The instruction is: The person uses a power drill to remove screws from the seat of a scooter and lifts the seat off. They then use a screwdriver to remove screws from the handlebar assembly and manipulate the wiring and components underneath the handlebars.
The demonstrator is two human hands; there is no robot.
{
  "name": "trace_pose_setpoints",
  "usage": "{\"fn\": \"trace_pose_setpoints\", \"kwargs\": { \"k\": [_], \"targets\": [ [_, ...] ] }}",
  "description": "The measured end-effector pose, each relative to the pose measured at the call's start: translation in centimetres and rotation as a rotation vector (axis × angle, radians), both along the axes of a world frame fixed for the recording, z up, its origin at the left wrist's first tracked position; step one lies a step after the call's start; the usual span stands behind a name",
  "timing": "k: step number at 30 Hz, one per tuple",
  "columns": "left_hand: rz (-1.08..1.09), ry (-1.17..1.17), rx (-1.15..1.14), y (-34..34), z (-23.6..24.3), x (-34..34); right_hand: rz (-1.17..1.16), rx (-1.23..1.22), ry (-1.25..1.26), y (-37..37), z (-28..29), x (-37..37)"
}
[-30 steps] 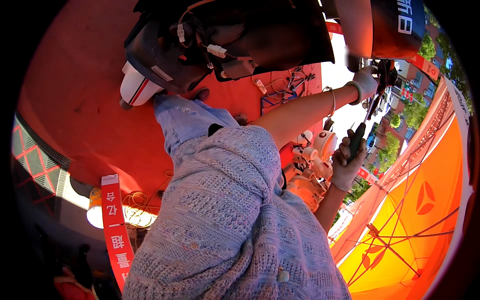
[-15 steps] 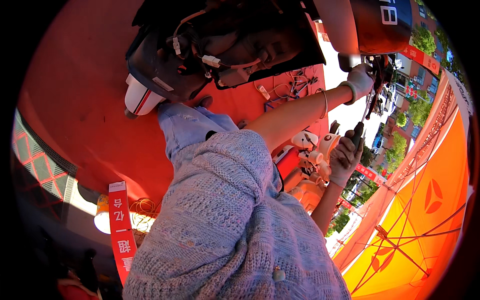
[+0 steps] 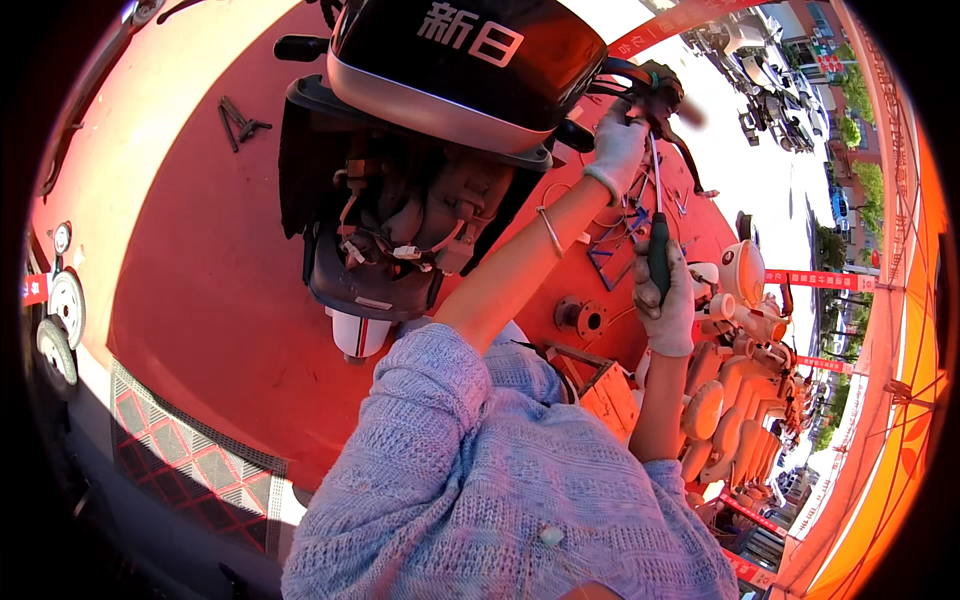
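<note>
Right hand (image 3: 670,312) grasps dark-green-handled screwdriver (image 3: 658,252); ahead of this grip, left hand (image 3: 619,148) meets handlebar assembly (image 3: 656,92), its closure unclear.

red carpet (image 3: 200,330) pretty much everywhere, some dark metal thing (image 3: 245,128) lying on it up left, a few wheels (image 3: 66,306) by the left edge, gray-and-red mat (image 3: 190,455) lower left, parked scooters (image 3: 705,410) crammed together on the right, orange canopy (image 3: 928,290) past them.

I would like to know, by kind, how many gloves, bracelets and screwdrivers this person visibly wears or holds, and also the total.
Gloves: 2
Bracelet: 1
Screwdriver: 1
Total: 4
</note>
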State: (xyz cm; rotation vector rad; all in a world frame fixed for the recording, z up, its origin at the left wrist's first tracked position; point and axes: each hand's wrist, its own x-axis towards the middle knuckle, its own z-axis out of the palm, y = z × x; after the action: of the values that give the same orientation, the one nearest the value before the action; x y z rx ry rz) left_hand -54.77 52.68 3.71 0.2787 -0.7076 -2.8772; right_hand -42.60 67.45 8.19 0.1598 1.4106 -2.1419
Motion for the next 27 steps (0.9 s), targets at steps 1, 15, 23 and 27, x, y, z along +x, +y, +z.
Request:
{"fn": "trace_pose_setpoints", "kwargs": {
  "k": [1,15,23,27],
  "targets": [
    [0.007,0.003,0.004,0.1,-0.3,-0.4,-0.091,0.460,0.232,-1.4,0.2,0.5],
    [-0.057,-0.019,-0.111,-0.7,-0.7,-0.2,-0.259,0.489,0.313,-3.9,-3.2,1.7],
    [-0.040,-0.115,-0.241,-0.8,0.2,0.3,-0.152,0.515,0.173,-4.0,-2.9,1.4],
    [-0.006,-0.164,-0.150,-0.7,0.3,0.2,-0.267,0.166,0.061,-3.8,-3.1,1.7]
  ]
}}
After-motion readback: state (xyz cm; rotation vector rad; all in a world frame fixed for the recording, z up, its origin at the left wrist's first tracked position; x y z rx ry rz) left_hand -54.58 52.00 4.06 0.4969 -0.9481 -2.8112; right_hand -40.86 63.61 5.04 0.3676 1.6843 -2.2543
